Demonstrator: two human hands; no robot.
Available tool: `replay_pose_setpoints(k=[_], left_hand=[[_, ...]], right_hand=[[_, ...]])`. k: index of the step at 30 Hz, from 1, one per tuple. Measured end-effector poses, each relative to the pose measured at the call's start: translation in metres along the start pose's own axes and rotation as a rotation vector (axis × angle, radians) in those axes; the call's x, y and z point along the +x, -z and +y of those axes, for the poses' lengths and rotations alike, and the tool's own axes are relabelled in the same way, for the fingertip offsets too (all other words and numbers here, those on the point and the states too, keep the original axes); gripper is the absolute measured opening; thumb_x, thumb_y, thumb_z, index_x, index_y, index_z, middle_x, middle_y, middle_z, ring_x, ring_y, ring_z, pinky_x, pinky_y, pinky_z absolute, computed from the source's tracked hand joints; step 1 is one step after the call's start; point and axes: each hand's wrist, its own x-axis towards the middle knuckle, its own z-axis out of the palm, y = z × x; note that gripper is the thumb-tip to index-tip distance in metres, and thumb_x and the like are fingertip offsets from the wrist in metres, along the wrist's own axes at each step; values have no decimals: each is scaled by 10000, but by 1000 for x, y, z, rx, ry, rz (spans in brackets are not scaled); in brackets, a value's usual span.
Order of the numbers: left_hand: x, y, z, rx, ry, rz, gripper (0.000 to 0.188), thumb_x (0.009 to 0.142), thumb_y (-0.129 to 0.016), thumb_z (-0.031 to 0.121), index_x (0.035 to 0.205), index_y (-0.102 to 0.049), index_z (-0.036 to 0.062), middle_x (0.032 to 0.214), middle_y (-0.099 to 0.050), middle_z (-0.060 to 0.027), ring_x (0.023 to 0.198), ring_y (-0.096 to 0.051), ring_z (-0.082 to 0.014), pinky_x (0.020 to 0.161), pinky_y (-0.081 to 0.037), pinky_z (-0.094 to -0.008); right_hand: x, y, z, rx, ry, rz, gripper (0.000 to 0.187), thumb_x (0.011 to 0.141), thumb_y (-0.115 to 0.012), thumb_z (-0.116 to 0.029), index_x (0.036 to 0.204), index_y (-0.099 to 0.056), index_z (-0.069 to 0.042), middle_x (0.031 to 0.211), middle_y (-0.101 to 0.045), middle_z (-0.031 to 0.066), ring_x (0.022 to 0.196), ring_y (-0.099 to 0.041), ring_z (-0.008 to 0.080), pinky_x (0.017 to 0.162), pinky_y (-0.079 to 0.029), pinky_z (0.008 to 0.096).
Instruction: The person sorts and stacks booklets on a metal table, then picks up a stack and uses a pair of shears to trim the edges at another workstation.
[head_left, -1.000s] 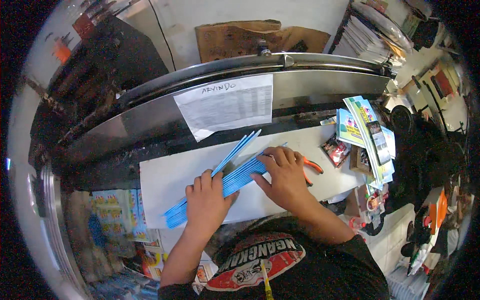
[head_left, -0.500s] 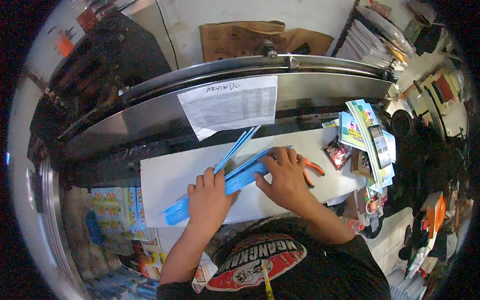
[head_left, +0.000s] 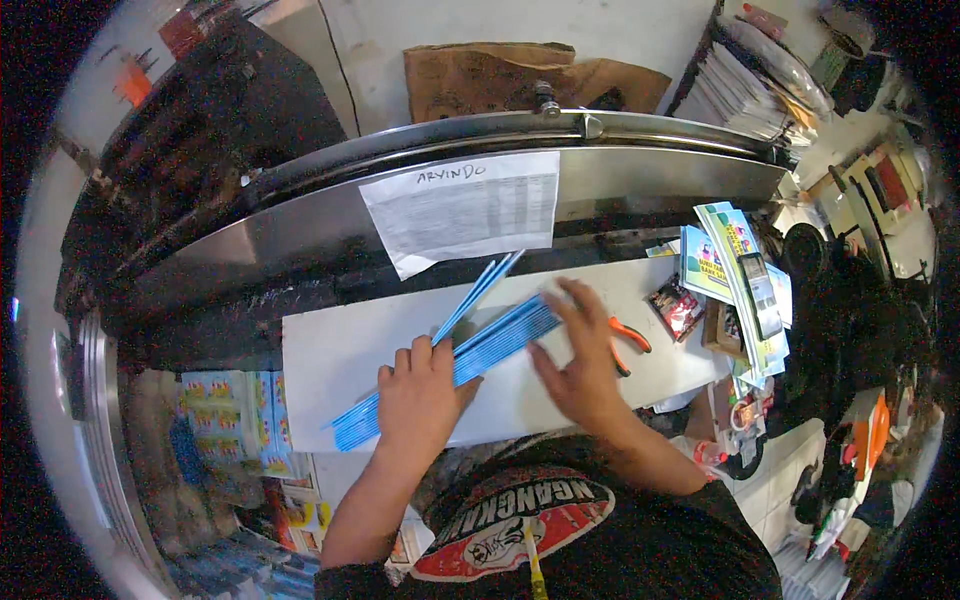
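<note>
A slanting bundle of thin blue rods (head_left: 510, 338) lies across the white board (head_left: 330, 340). My left hand (head_left: 415, 398) is wrapped over its middle, the thumb along the near side and the fingers on the far side. A few separate blue rods (head_left: 478, 292) stick out at a steeper angle beyond those fingers. At the bundle's right end, my right hand (head_left: 582, 365) is slightly blurred, fingers and thumb apart with nothing seen between them. Just right of it rest pliers with orange and black handles (head_left: 630, 338), partly hidden by the hand.
A printed paper sheet (head_left: 470, 210) hangs on the metal bar (head_left: 640, 180) behind the board. Colourful booklets (head_left: 715, 265) are piled at the right, with a dark red box (head_left: 676, 307) beside them. More printed sheets (head_left: 220, 415) are stacked low on the left.
My right hand has come off the bundle's right end, moving slightly right and nearer with its fingers spreading, which bares the rod ends. My left hand keeps its hold.
</note>
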Motion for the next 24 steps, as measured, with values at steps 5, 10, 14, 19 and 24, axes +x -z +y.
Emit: replay_pose_setpoints(k=[5, 10, 14, 19, 24], left_hand=[[-6, -1, 2, -25, -17, 44, 605, 739, -776, 426, 1183, -593, 58, 1104, -554, -103, 969, -577, -282, 776, -463, -453], [-9, 0, 2, -22, -31, 74, 618, 741, -775, 428, 1192, -586, 50, 1123, -545, -114, 989, -566, -292, 794, -455, -454], [-9, 3, 5, -31, -41, 33, 610, 738, -779, 422, 1184, -585, 54, 1116, -546, -110, 979, -565, -292, 775, -447, -450], [-10, 4, 5, -23, -68, 76, 598, 731, -784, 419, 1166, -591, 56, 1091, -546, -103, 967, -564, -289, 759, -437, -442], [-10, -1, -2, -46, -70, 91, 589, 719, -791, 419, 1147, -603, 60, 1086, -544, -94, 972, -562, -288, 777, -430, -449]], right_hand=[[-3, 22, 26, -222, 8, -25, 442, 772, -758, -146, 1174, -583, -95, 1262, -534, 157, 1173, -491, 368, 991, -403, 499], [18, 15, 1, -270, 212, -194, 281, 763, -785, -268, 970, -679, -110, 953, -607, 65, 923, -581, 292, 788, -454, 434], [29, 13, 2, -271, 191, -325, 229, 773, -768, -296, 890, -683, -119, 872, -582, 54, 862, -583, 275, 724, -451, 426], [38, 8, 11, -386, 238, -454, 195, 835, -680, -283, 898, -670, -100, 884, -601, 98, 857, -610, 298, 748, -476, 459], [58, 35, 69, -611, 21, 105, 636, 834, -699, -121, 1416, -446, -80, 1336, -515, 219, 1185, -539, 372, 1002, -441, 441]])
